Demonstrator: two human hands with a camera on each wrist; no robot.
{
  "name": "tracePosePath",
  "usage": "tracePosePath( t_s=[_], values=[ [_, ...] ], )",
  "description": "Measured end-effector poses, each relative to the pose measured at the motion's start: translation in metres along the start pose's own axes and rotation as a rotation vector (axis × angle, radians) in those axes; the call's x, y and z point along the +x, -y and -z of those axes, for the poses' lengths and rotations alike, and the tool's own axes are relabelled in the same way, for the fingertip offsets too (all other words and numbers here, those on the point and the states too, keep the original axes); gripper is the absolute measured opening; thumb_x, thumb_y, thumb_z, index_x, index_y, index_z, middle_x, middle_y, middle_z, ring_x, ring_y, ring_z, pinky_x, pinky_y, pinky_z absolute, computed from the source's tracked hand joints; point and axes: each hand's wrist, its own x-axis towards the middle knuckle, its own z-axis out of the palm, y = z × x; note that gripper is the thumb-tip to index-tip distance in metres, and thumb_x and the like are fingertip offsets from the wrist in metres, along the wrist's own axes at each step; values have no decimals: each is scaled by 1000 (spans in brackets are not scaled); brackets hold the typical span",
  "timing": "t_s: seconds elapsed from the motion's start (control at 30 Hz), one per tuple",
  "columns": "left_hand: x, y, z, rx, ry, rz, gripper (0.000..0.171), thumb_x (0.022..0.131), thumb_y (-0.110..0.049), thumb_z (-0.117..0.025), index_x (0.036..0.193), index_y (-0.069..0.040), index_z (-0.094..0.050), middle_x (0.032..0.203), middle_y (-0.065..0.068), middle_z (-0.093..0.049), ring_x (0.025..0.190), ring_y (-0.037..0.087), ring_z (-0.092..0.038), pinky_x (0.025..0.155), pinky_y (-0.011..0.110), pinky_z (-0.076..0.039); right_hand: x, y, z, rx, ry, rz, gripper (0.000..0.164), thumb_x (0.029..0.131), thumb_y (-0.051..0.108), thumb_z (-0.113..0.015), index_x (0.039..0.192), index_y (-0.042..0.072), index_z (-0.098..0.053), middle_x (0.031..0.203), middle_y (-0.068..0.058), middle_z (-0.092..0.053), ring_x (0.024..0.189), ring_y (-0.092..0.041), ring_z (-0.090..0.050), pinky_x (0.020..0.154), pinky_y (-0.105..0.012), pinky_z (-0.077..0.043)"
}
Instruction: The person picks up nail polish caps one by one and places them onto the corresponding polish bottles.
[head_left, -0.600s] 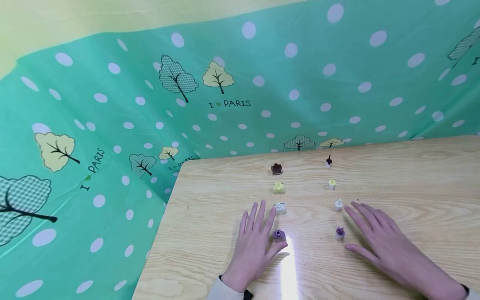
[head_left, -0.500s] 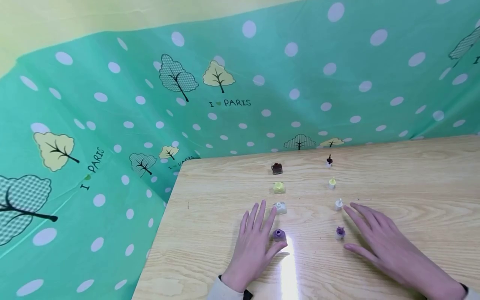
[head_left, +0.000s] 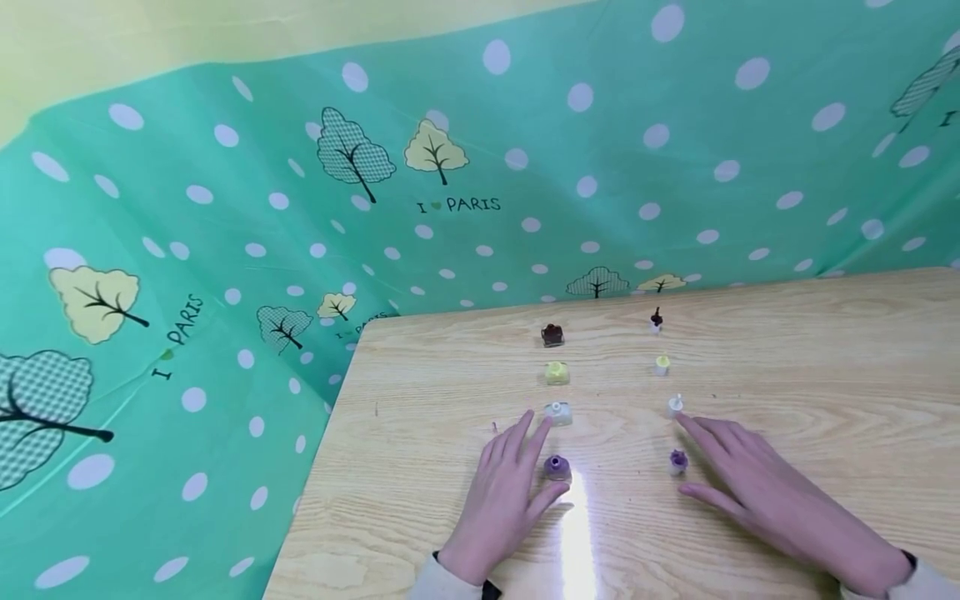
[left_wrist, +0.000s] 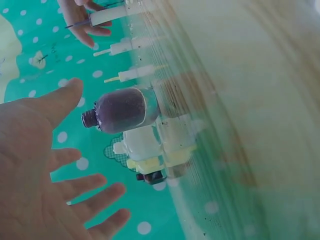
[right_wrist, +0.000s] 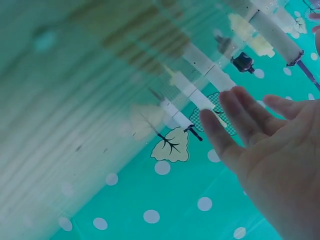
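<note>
Four small nail polish bottles stand uncapped in a column: purple (head_left: 557,467), white (head_left: 557,412), yellow (head_left: 557,373) and dark brown (head_left: 552,335). To their right, matching brush caps stand with bristles up: purple (head_left: 678,462), white (head_left: 676,406), yellow (head_left: 662,365) and dark (head_left: 656,321). My left hand (head_left: 502,496) is beside the purple bottle, thumb and fingers spread around it without gripping. My right hand (head_left: 772,500) is just right of the purple and white caps, its fingers loosely bent and holding nothing. The left wrist view shows a gap between thumb and purple bottle (left_wrist: 122,110).
A wood-grain table (head_left: 427,392) carries everything, with a bright light reflection near the purple bottle. Behind and to the left hangs a green dotted cloth (head_left: 487,242) with printed trees. Faint small marks dot the tabletop.
My left fingers have bent slightly more. My right hand has shifted a little left and its fingers have drawn down slightly. The bottles and caps stay in place.
</note>
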Motion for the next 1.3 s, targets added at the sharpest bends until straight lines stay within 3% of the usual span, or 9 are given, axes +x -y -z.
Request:
tracePosePath(
  t_s=[0.13, 0.3, 0.43, 0.53, 0.73, 0.97, 1.3],
  values=[
    [-1, -1, 1, -40, 10, 24, 76, 95, -54, -55, 154, -13, -31, 152, 12, -43, 134, 25, -49, 107, 45, -45, 3, 2, 2, 31, 50, -43, 73, 94, 47, -64, 153, 13, -35, 137, -4, -54, 125, -23, -50, 100, -45, -40],
    [2, -2, 0, -97, 22, 33, 75, 94, -52, -60, 151, -11, -35, 144, 8, -50, 130, 22, -52, 103, 41, -49, 8, 0, 2, 60, 93, -71, 62, 94, 49, -64, 134, 4, -52, 124, -6, -60, 116, -24, -57, 96, -50, -49],
    [4, -5, 0, -116, 32, 38, 72, 91, -47, -66, 148, -11, -40, 139, 5, -54, 126, 20, -56, 103, 39, -49, 10, 0, 1, 71, 99, -72, 51, 93, 49, -65, 124, 9, -58, 109, 8, -60, 102, -9, -58, 86, -38, -54],
    [5, -5, -1, -116, 36, 42, 68, 91, -46, -66, 146, -12, -44, 136, 4, -57, 122, 19, -58, 103, 38, -50, 12, -1, 1, 80, 103, -63, 45, 93, 47, -66, 120, 13, -60, 102, 16, -56, 94, -1, -53, 78, -30, -53],
    [7, -4, -4, -130, 20, 37, 62, 89, -46, -70, 137, -10, -54, 126, 2, -65, 114, 18, -63, 99, 37, -52, 18, -3, 1, 135, 159, -61, 37, 93, 46, -66, 113, 16, -62, 95, 16, -54, 84, 1, -48, 70, -26, -49],
    [9, -4, -9, -163, -2, 13, 44, 84, -40, -78, 116, -13, -67, 109, -3, -70, 99, 12, -66, 89, 30, -55, 21, -5, 0, 167, 197, -59, 35, 91, 43, -69, 112, 15, -64, 92, 17, -54, 85, 2, -49, 73, -28, -51],
    [12, -4, -11, -183, -15, 27, 27, 82, -31, -81, 102, -16, -69, 95, -8, -71, 88, 6, -65, 83, 25, -55, 26, -6, -2, 209, 203, -5, 15, 91, 25, -71, 101, 21, -61, 88, 17, -51, 78, 3, -45, 65, -23, -45]
  ],
)
